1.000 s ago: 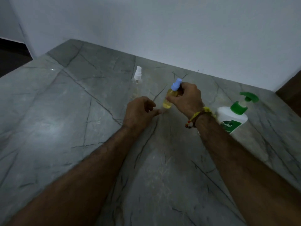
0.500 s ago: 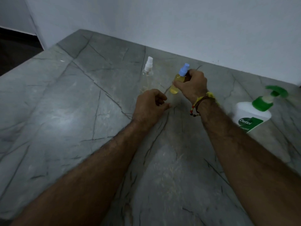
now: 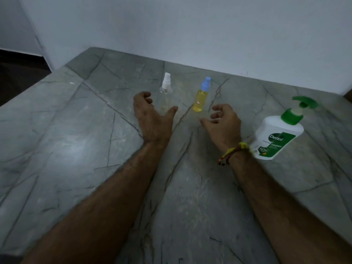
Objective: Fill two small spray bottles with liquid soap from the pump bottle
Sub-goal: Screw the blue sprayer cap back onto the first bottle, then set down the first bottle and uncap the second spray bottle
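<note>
home, likely | grey marble counter | plain white wall

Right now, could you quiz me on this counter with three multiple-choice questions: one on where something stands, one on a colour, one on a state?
1. Where does the pump bottle stand?
A. Right of both spray bottles
B. Between them
C. Left of both

2. What colour is the cap of the spray bottle holding yellow liquid?
A. Green
B. Blue
C. Red

3. What is the left hand doing?
A. Gripping the clear spray bottle
B. Pressing the pump
C. Holding nothing, fingers loosely curled

Answers:
1. A, it sits far right, beyond the right hand.
2. B, the cap is light blue.
3. C, the hand is beside the clear bottle without gripping it.
</note>
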